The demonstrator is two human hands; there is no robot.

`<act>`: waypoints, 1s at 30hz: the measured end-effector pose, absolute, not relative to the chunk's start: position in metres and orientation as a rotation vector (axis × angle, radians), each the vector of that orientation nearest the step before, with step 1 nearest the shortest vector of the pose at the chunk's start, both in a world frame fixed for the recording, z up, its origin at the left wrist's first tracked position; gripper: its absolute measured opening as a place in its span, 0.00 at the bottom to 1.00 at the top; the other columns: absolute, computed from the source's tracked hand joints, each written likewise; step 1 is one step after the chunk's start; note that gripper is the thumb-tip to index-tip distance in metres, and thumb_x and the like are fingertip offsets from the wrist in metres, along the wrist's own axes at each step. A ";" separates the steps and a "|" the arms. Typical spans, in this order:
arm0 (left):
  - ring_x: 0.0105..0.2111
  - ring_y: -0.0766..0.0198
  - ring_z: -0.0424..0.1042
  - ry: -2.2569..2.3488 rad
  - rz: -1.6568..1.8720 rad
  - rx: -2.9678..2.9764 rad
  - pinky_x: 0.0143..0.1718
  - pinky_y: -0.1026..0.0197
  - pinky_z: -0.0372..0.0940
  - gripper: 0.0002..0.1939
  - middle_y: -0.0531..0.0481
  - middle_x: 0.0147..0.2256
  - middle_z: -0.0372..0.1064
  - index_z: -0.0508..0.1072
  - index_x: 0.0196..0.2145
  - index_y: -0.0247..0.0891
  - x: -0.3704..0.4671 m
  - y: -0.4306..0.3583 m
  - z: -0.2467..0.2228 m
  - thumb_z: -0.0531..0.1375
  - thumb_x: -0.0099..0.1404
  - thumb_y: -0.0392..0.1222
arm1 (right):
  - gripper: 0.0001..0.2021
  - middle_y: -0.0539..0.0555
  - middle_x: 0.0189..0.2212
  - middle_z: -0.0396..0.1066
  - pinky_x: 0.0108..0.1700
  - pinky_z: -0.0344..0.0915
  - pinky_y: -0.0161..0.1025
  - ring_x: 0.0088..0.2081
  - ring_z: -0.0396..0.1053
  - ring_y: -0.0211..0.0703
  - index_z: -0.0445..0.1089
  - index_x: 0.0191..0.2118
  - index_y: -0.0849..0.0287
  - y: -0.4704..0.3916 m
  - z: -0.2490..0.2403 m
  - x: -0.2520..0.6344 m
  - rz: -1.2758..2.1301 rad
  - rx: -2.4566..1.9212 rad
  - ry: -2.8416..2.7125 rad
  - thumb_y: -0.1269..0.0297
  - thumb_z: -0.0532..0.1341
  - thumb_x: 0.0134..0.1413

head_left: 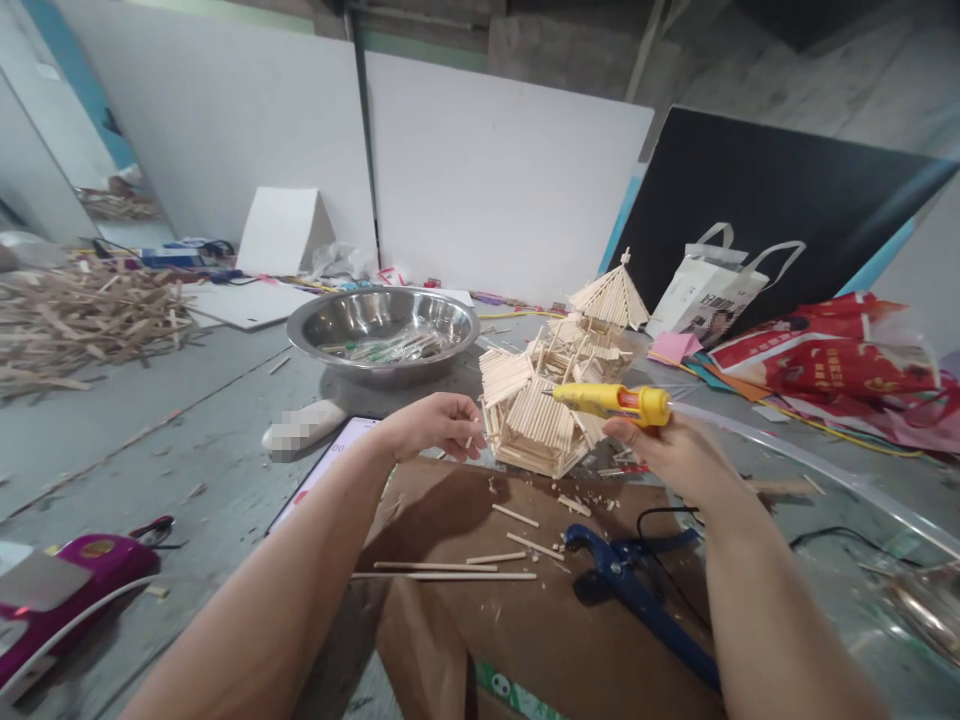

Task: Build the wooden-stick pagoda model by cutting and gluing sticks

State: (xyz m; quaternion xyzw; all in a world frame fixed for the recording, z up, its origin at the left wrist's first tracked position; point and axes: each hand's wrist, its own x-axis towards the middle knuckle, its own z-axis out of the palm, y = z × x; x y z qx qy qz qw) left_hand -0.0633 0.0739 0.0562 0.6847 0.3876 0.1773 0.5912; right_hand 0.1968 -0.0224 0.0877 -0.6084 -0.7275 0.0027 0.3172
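A yellow hot glue gun [600, 400] is gripped in my right hand [671, 450]. Its nozzle points left, in front of the tiled roof of a model pavilion [532, 420] built from thin wooden sticks. A pointed, stick-built roof [611, 295] rises behind it. My left hand [446, 425] is closed in a pinch beside the model's left side; what sits at its fingertips is too small to name. Loose wooden sticks [457, 567] lie on the brown cardboard [525, 620] below, along with short offcuts. A blue cutter [637, 590] rests on the cardboard's right part.
Behind my left hand stands a steel basin [382, 365] with bagged sticks inside. A phone [330, 460] and a pale rounded object [300, 432] lie left of it. At far left are a stick pile [90, 320] and a purple device [90, 590]. Red bags [825, 350] lie right.
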 end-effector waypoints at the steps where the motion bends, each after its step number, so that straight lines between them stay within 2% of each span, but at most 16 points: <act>1: 0.25 0.70 0.67 0.908 0.447 1.586 0.27 0.66 0.62 0.09 0.53 0.25 0.67 0.63 0.26 0.34 -0.061 0.073 0.057 0.57 0.51 0.42 | 0.18 0.48 0.14 0.63 0.20 0.57 0.35 0.21 0.63 0.40 0.69 0.27 0.56 -0.023 0.088 0.197 0.010 -1.598 -1.913 0.48 0.51 0.47; 6: 0.14 0.76 0.55 0.952 0.666 1.546 0.14 0.71 0.51 0.07 0.59 0.14 0.57 0.65 0.24 0.34 -0.055 0.073 0.060 0.58 0.51 0.40 | 0.18 0.48 0.15 0.64 0.21 0.59 0.36 0.21 0.64 0.41 0.69 0.30 0.57 -0.022 0.087 0.196 0.027 -1.595 -1.897 0.48 0.51 0.46; 10: 0.19 0.73 0.64 0.890 0.666 1.383 0.20 0.68 0.59 0.07 0.53 0.23 0.68 0.65 0.26 0.34 -0.054 0.071 0.061 0.60 0.50 0.38 | 0.17 0.49 0.18 0.67 0.22 0.60 0.36 0.23 0.65 0.43 0.69 0.30 0.55 -0.021 0.087 0.195 -0.007 -1.582 -1.902 0.48 0.52 0.46; 12: 0.22 0.71 0.68 0.865 0.684 1.311 0.24 0.67 0.62 0.07 0.51 0.26 0.70 0.64 0.27 0.33 -0.051 0.071 0.059 0.60 0.50 0.36 | 0.17 0.49 0.19 0.68 0.22 0.60 0.36 0.23 0.66 0.43 0.68 0.32 0.55 -0.020 0.086 0.194 -0.032 -1.590 -1.897 0.48 0.52 0.46; 19: 0.23 0.71 0.68 0.866 0.856 1.202 0.26 0.66 0.63 0.07 0.50 0.25 0.70 0.64 0.25 0.33 -0.033 0.071 0.037 0.61 0.49 0.36 | 0.14 0.49 0.22 0.69 0.23 0.61 0.35 0.24 0.66 0.40 0.66 0.31 0.57 -0.021 0.083 0.195 -0.026 -1.619 -1.880 0.51 0.53 0.47; 25: 0.18 0.72 0.63 1.090 0.823 1.698 0.21 0.68 0.60 0.07 0.55 0.16 0.63 0.67 0.24 0.33 -0.035 0.073 0.036 0.58 0.50 0.40 | 0.14 0.49 0.22 0.69 0.25 0.61 0.35 0.24 0.66 0.41 0.66 0.31 0.57 -0.025 0.090 0.191 0.012 -1.614 -1.908 0.52 0.52 0.48; 30: 0.19 0.71 0.61 1.243 0.707 2.324 0.22 0.69 0.53 0.10 0.55 0.17 0.64 0.70 0.22 0.35 -0.044 0.075 0.043 0.56 0.52 0.44 | 0.15 0.50 0.22 0.70 0.26 0.62 0.35 0.26 0.67 0.42 0.67 0.31 0.58 -0.027 0.095 0.189 0.021 -1.638 -1.904 0.51 0.52 0.47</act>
